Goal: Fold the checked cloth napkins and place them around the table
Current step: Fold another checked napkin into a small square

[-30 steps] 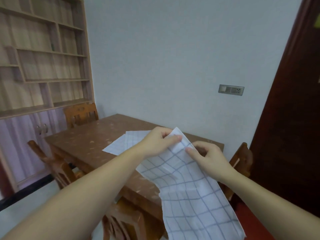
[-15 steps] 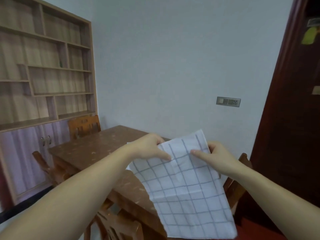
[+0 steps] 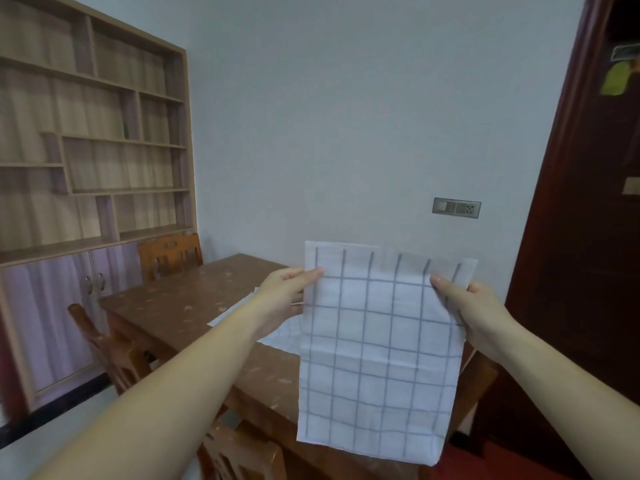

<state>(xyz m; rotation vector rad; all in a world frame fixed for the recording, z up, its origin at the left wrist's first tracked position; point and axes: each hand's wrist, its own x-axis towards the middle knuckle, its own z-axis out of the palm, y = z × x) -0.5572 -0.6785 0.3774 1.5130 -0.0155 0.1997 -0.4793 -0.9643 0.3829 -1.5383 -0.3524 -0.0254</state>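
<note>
The checked napkin (image 3: 377,351) hangs in the air in front of the person, spread flat and upright, above the near right part of the tabletop (image 3: 180,306). It is white with a grey grid, taller than it is wide, and a faint crease runs across it about halfway down. Its lower edge hangs free.

The left hand (image 3: 284,296) grips the napkin's left edge just under the top corner. Its thumb lies on the front of the cloth, and its other fingers (image 3: 298,277) are curled at the edge, their tips hidden behind it. The right hand (image 3: 478,317) pinches the right edge at about the same height, thumb on the front and the remaining fingers behind the cloth. The cloth bunches a little under that thumb. Both forearms reach forward, bare.

On the brown tabletop, behind the left hand and the held napkin, lie more white cloths (image 3: 280,336), partly covered; I cannot tell how many.

A wooden chair (image 3: 169,254) stands at the far left end of the tabletop, another chair (image 3: 104,337) along its left side, and a third chair back (image 3: 239,455) shows at the bottom edge. A wooden shelf unit (image 3: 86,133) with cupboard doors below fills the left wall. A grey switch and socket plate (image 3: 456,207) sits on the pale wall, and a dark red door (image 3: 588,237) stands at the right.
</note>
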